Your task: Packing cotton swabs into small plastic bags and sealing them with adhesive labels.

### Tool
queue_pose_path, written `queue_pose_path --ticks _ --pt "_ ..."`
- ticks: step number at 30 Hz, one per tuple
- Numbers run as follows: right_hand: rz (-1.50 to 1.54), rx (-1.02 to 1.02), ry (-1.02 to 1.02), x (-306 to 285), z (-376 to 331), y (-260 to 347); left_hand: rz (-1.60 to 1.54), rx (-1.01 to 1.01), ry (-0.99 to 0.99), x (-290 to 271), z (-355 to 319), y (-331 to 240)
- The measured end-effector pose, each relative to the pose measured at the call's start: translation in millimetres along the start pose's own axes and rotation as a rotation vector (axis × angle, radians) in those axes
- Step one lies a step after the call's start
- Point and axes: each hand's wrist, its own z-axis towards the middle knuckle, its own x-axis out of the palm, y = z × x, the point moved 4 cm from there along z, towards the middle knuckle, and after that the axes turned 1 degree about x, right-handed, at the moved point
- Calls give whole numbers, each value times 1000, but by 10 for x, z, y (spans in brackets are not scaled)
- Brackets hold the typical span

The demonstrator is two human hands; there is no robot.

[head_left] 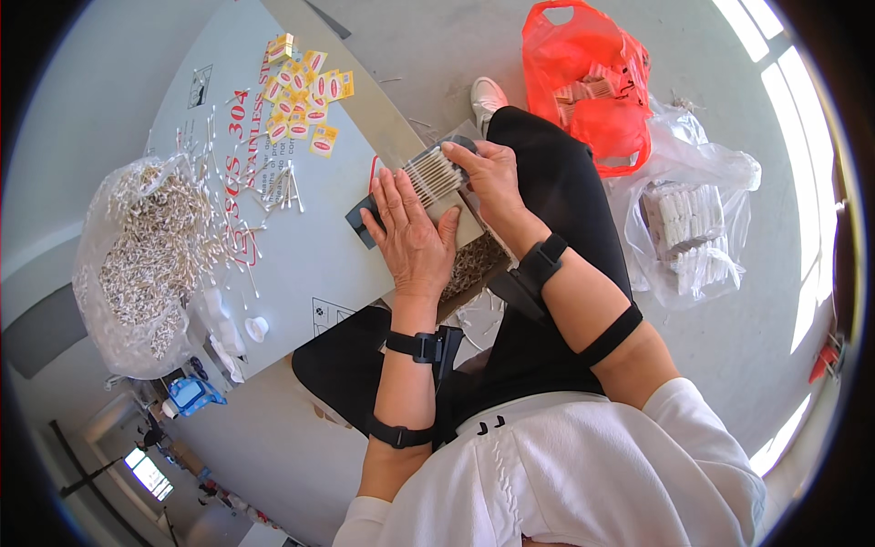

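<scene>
There it was, the row of cotton swabs (432,177), side by side between both hands on a dark flat strip (362,224), above an open carton (488,269) of loose swabs at the table's edge! The left hand (412,235) lay across the strip, fingers nearly straight and slightly parted, thumb out wide. The right hand (495,182) gripped the far end, thumb on top, other fingers bent; their tips couldn't be made out. Over on the table (328,228), yellow-and-white cards (299,102) sat scattered, well apart from a bulging clear bag (137,264) spilling swabs!
</scene>
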Motion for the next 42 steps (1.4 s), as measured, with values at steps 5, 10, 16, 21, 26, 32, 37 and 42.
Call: queue_pose_path --ticks 5,10,16,21,26,32,37,42 --pt "-63 -4 -16 2 16 18 -19 -1 -14 12 -21 1" --pt "7 28 -40 -25 20 -15 -62 -82 -103 -14 -66 66" --pt "-24 -11 -14 7 26 -3 21 -76 -9 4 -51 84" --pt "-71 -36 -17 15 22 15 -37 -81 -45 -7 -65 76" --pt "-36 -8 13 -4 10 8 -15 -23 -45 -46 -53 34" --pt "-38 7 2 -10 4 6 4 5 12 -46 -46 9" --pt "49 106 -33 -77 -46 -23 -29 -29 -19 -49 -95 21" --pt "6 161 1 -216 -101 -48 -22 -49 -19 -51 -164 -15"
